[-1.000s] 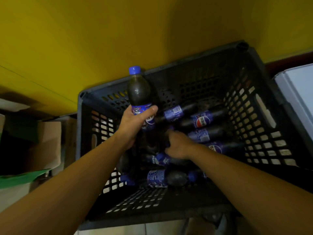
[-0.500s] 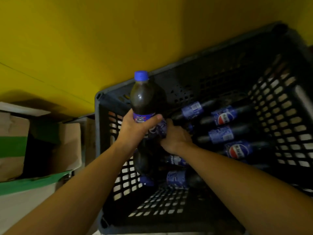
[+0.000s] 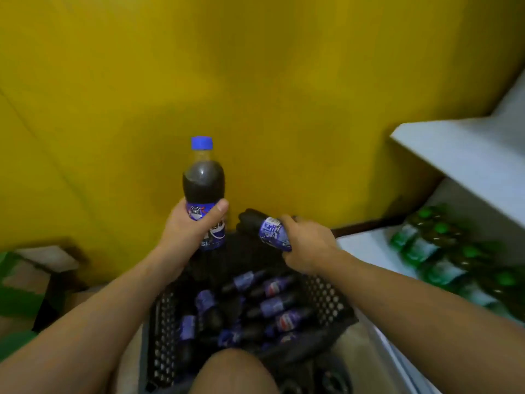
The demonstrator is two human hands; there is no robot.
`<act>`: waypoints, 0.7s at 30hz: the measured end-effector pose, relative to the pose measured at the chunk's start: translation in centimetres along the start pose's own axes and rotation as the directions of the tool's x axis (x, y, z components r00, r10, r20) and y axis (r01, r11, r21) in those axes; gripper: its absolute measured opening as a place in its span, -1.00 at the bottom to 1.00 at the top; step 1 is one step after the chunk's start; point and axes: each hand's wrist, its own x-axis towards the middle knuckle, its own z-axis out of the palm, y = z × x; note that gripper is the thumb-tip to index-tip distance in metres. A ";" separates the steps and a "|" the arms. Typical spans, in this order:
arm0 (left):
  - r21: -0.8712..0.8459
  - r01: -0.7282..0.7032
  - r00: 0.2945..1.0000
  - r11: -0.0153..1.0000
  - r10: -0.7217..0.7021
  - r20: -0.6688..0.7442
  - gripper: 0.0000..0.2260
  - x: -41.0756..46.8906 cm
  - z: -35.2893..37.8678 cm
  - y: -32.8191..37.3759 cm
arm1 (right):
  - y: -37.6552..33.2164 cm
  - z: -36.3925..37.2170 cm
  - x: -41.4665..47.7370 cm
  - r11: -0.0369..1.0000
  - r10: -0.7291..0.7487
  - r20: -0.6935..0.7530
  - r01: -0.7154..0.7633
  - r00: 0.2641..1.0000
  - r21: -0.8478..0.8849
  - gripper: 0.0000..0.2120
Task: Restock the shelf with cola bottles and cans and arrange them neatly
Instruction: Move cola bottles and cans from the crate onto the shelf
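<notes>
My left hand [image 3: 189, 229] grips an upright cola bottle [image 3: 203, 183] with a blue cap, held above the black crate [image 3: 162, 336]. To its right, my right hand [image 3: 306, 245] holds a second cola bottle [image 3: 260, 227] tilted on its side, base pointing left. Both bottles are raised in front of the yellow wall. Several more cola bottles [image 3: 272, 307] with blue labels lie on their sides in the crate below my arms. White shelves [image 3: 466, 155] stand at the right.
Green-capped bottles [image 3: 434, 245] with green labels stand on the lower shelf at the right. Cardboard boxes [image 3: 37, 280] with green edges sit at the left. My knee [image 3: 233, 373] shows at the bottom, in front of the crate.
Both hands have risen out of the crate. My right hand has taken hold of a second bottle and lifted it. The view has swung so the shelves appear at the right.
</notes>
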 end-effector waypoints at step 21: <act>-0.359 0.079 0.479 0.930 0.281 0.832 -0.47 -28.2 39.7 20.3 | 11.4 -22.5 -55.6 0.473 0.839 -0.361 -0.874 0.408 0.111 -0.24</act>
